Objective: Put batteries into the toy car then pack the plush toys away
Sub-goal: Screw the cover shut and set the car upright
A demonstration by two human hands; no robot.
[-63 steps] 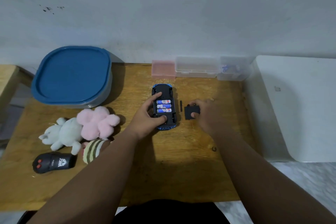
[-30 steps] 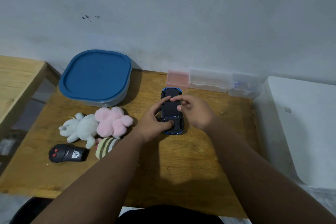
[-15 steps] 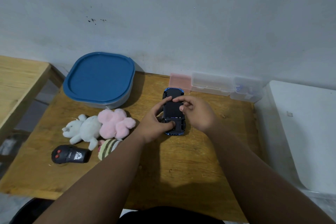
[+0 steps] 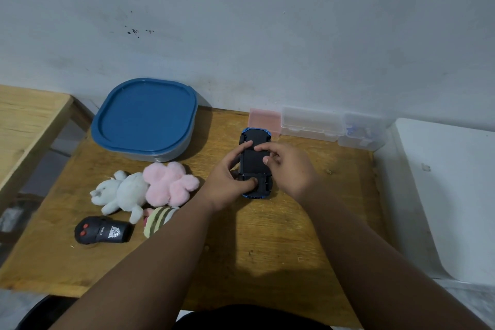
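While the box [image 4: 144, 118], far left of the car [image 4: 254, 161], has its lid on, three plush toys [image 4: 170, 182] lie loose on the table [image 4: 267, 249], nearer the car's left. So packing is not started yet. The left hand [image 4: 227, 182] grips the car's left side, thumb on its near end. The car lies upside down with its black cover on and no batteries showing, so I think that job is nearly done. At the car's right, the right hand [image 4: 292, 169] pinches the cover with bent finger and thumb.
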